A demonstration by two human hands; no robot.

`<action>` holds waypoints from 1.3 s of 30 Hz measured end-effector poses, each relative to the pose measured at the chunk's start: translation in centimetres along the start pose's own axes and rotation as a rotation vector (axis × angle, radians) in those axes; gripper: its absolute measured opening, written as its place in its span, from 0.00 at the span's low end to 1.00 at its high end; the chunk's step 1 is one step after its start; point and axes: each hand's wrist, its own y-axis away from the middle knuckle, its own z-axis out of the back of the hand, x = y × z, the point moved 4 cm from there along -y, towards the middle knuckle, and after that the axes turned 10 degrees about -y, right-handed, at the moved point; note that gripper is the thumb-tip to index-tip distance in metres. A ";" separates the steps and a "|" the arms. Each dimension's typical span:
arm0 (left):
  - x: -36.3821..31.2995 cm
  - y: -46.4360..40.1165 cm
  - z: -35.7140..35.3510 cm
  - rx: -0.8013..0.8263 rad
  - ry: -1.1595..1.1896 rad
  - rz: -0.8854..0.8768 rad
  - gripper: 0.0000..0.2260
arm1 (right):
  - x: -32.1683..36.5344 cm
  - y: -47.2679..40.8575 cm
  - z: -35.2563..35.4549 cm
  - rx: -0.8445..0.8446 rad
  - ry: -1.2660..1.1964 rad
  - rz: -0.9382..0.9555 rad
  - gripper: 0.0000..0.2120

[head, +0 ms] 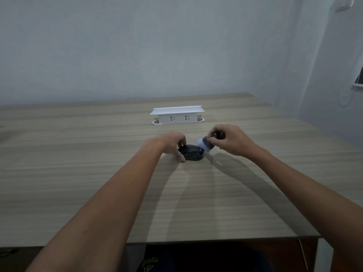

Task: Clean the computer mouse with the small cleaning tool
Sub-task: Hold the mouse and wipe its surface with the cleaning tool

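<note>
A dark computer mouse (192,153) lies on the wooden table (98,154) near its middle. My left hand (170,144) grips the mouse's left side, thumb at the front and fingers at the back. My right hand (230,139) holds a small cleaning tool (206,144) with a dark body and a pale, rounded brush head. The brush head points down-left and touches the mouse's upper right edge. Part of the tool's handle is hidden inside my fingers.
A white power socket box (177,115) stands on the table behind the hands, against a plain wall. The table's front edge runs near the bottom of the view, and its right edge slants away at the right.
</note>
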 end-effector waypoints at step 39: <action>-0.1 -0.4 -0.5 -0.022 0.131 -0.061 0.17 | 0.7 1.1 -1.3 0.104 -0.164 -0.145 0.03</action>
